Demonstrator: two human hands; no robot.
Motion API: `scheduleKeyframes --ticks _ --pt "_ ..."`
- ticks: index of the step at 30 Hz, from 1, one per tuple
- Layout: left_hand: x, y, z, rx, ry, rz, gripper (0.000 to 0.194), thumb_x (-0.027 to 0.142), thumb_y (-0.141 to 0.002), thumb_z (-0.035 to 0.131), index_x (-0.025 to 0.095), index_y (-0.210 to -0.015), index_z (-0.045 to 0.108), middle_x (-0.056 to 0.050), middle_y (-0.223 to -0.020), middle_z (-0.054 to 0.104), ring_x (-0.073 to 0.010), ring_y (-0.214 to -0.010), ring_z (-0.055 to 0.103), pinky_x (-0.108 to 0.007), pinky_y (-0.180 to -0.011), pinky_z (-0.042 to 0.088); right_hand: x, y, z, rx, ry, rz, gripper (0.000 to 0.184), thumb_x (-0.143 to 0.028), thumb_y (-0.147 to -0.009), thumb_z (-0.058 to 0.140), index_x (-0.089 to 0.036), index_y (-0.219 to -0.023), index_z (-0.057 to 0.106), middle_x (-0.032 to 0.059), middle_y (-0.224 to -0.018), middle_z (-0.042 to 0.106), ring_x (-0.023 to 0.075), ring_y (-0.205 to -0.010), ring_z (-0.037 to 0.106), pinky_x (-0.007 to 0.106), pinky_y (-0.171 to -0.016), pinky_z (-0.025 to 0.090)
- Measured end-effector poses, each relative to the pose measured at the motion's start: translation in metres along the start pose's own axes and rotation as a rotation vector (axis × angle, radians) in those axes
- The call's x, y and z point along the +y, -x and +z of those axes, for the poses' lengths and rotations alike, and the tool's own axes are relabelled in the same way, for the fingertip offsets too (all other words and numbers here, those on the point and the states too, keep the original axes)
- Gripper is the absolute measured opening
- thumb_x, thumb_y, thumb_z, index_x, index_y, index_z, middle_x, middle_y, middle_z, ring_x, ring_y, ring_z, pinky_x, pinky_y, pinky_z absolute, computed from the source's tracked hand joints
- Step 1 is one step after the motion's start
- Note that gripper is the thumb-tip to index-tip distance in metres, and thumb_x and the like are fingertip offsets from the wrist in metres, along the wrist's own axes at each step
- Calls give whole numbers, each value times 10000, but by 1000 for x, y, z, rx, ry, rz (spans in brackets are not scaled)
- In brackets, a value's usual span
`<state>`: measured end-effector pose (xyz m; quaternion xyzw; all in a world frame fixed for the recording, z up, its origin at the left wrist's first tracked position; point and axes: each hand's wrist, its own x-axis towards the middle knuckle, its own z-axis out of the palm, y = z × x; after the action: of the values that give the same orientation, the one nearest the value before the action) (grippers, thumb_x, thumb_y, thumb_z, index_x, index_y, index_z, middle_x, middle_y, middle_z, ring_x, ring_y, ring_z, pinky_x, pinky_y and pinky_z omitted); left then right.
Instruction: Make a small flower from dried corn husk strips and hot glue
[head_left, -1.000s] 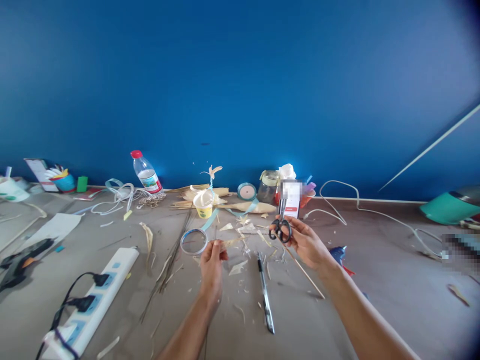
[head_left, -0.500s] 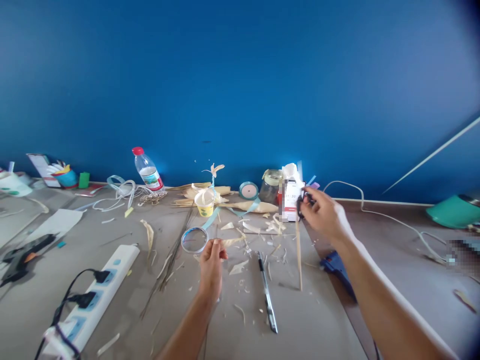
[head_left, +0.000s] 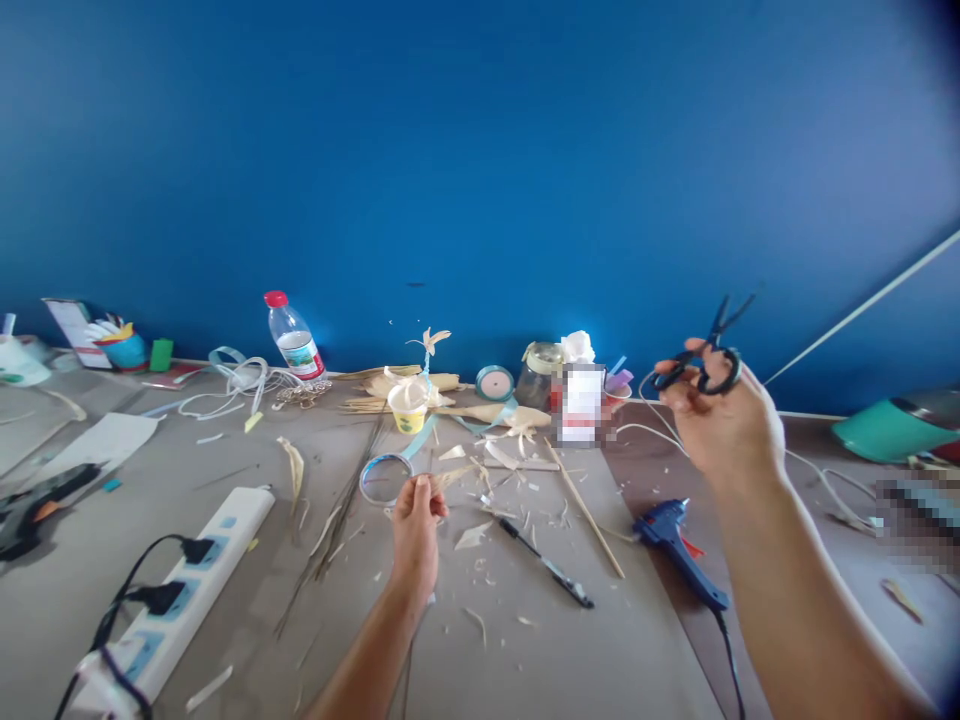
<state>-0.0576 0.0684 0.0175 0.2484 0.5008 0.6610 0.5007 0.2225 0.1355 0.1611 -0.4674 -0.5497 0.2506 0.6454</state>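
Note:
My left hand (head_left: pixel 418 512) is closed in a pinch above the middle of the table. A pale piece of dried husk (head_left: pixel 454 476) sticks out from its fingertips. Raised at the right, my right hand (head_left: pixel 720 410) grips black scissors (head_left: pixel 705 366) by the finger loops, their blades apart and pointing up. Just beyond my left hand lies a roll of clear tape (head_left: pixel 385 479). To its right are a black pen (head_left: pixel 546 563) and a thin wooden stick (head_left: pixel 586 512), among scattered husk scraps (head_left: pixel 474 536). A blue glue gun (head_left: pixel 681 550) lies below my right hand.
A white power strip (head_left: pixel 191 590) with black plugs lies at the left, near another glue gun (head_left: pixel 45 505). Along the blue wall stand a bottle (head_left: pixel 297 340), a yellow-and-white cup (head_left: pixel 409 410) holding a husk flower, a ribbon spool (head_left: pixel 495 383) and a glass jar (head_left: pixel 541 375).
My right hand has moved right and up with the scissors, away from the stick. Both stick and pen now lie at a different slant. My left hand has stayed nearly still.

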Motion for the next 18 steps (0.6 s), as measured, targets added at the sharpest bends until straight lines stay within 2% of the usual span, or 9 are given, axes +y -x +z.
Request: scheduleKeyframes --ticks 1,3,6,10,13,18 --pt "1 1 0 -10 1 8 316 456 -762 552 184 -625 468 47 -563 460 -76 -495 405 -199 -519 349 1 13 3 9 -111 67 277 -433 -839 472 -245 -1035 526 61 -821 616 105 -487 444 273 -469 361" --pt "2 2 1 -20 -7 27 323 451 -778 537 184 -613 460 48 -550 450 -75 -481 391 -202 -504 341 5 46 14 -150 -198 205 283 -411 -793 549 -229 -1009 536 65 -830 629 94 -475 431 250 -431 336" --pt "0 3 0 -1 -39 60 310 443 -789 529 181 -629 486 48 -541 454 -78 -485 400 -203 -499 337 17 100 37 -468 -66 432 393 -363 -723 650 -213 -1068 538 71 -855 642 110 -516 485 232 -423 353" --pt "-3 3 -1 29 -11 64 318 472 -782 533 183 -656 493 54 -533 472 -75 -470 413 -203 -497 340 33 152 68 -617 -57 539 329 -343 -712 625 -215 -1011 575 45 -793 621 181 -685 573 290 -576 448" --pt "-3 2 0 47 33 68 324 485 -760 556 184 -661 489 61 -514 468 -72 -452 414 -203 -486 337 38 171 86 -761 -5 600 287 -296 -705 605 -249 -987 591 -1 -744 578 169 -640 533 289 -566 426" --pt "0 3 2 69 25 56 301 465 -753 570 181 -678 504 59 -516 468 -76 -458 427 -209 -495 350 42 180 102 -756 25 595 266 -315 -729 591 -230 -980 575 -28 -697 511 128 -571 455 249 -515 367"
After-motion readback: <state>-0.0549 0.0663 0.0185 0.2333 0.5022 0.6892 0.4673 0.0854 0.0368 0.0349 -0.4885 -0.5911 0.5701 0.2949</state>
